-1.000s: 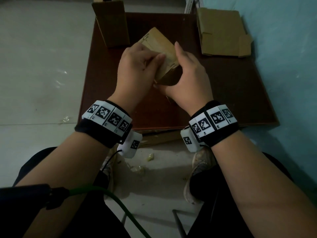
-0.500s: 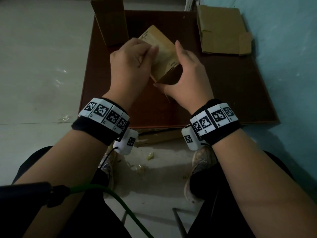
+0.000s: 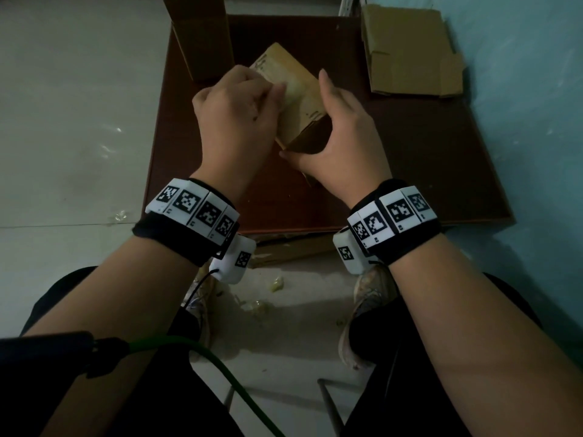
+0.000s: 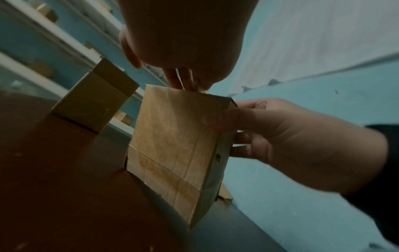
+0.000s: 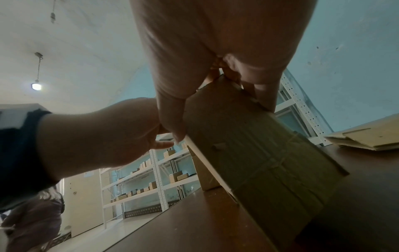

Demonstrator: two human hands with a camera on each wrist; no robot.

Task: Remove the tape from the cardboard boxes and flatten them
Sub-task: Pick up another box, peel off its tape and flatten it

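A: Nearest the person?

B: Two forearms with marker bands at the wrists. The right hand (image 3: 339, 137) grips the small cardboard box (image 3: 303, 102) at its near right corner, thumb against the near face, fingers round the far side.

A: The left hand?

B: The left hand (image 3: 235, 116) is curled, fingertips pinched together at the box's top edge. In the left wrist view a thin strip shows between the fingertips (image 4: 183, 80); whether it is tape I cannot tell.

A: Where does the box stand?

B: Tilted, its lower edge on the dark brown table (image 3: 426, 171), about mid-table, between both hands.

A: Beyond it?

B: An upright cardboard box (image 3: 202, 39) at the far left of the table, apart from the held one. Flattened cardboard (image 3: 410, 52) lies at the far right corner, by the blue wall. The right wrist view shows white shelving (image 5: 151, 172) with small boxes farther back.
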